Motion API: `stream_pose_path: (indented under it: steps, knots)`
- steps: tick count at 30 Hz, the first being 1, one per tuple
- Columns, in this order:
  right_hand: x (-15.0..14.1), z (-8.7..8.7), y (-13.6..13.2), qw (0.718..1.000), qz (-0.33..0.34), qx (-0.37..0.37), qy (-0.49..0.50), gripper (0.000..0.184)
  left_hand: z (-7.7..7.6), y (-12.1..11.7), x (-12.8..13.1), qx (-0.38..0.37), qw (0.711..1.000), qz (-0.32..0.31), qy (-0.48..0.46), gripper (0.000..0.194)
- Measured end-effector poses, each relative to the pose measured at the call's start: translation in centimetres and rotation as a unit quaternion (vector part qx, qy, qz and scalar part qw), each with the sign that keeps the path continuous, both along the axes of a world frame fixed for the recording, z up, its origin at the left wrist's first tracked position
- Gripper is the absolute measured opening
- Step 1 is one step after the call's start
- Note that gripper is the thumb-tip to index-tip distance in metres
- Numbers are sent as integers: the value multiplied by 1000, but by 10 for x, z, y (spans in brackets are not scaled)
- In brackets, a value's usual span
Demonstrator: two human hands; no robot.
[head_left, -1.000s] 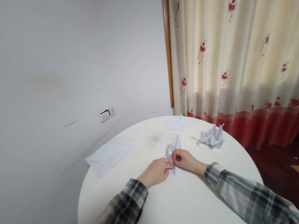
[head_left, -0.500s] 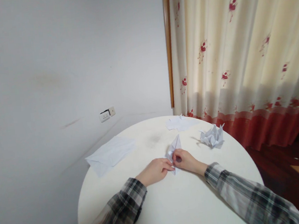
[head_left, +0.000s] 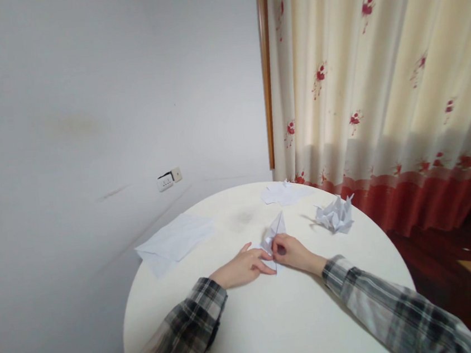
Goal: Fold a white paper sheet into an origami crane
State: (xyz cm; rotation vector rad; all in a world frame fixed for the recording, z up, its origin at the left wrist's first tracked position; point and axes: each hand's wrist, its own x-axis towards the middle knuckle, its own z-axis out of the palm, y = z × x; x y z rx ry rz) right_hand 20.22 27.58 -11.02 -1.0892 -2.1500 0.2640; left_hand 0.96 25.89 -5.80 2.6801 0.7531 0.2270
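Note:
A piece of folded white paper (head_left: 277, 226) lies on the round white table, its pointed end toward the far side. My right hand (head_left: 293, 253) pinches it from the right between thumb and index finger. From the left, my left hand (head_left: 241, 267) reaches over with its fingers stretched out and apart, the tips touching the near end of the paper. The fingers hide the middle of the folds. A pile of folded paper cranes (head_left: 335, 215) stands to the right of my right hand.
Flat white paper sheets (head_left: 179, 240) lie at the table's left edge. More paper pieces (head_left: 285, 193) lie at the far edge. A wall with a socket (head_left: 165, 183) borders the left, and a flowered curtain (head_left: 348, 91) hangs behind on the right.
My left hand's fingers have spread apart and its thumb has lifted away from the paper. My right hand stays in place, still pinching the folded paper.

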Motion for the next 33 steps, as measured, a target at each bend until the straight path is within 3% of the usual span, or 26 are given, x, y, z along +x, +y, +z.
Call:
stream_pose_path:
  steps: [6,12,16,20,24,33]
  knots:
    - [1,-1,2,1000,11,4,-3,8,-7,4,-2,19,1000,2,-4,50]
    - [-3,0,3,1000,17,7,-2,8,-26,14,-1,123,989,35,-73,37]
    - [-7,0,4,1000,18,14,-3,10,-32,18,-2,179,980,38,-81,38]
    - [-10,1,2,1000,11,13,0,7,-31,16,-1,177,980,28,-82,36]
    - [-12,4,0,1000,-24,10,3,16,-27,11,2,169,981,26,-92,35]
    - [-10,2,2,999,-47,18,-11,7,-30,10,2,167,980,21,-111,41]
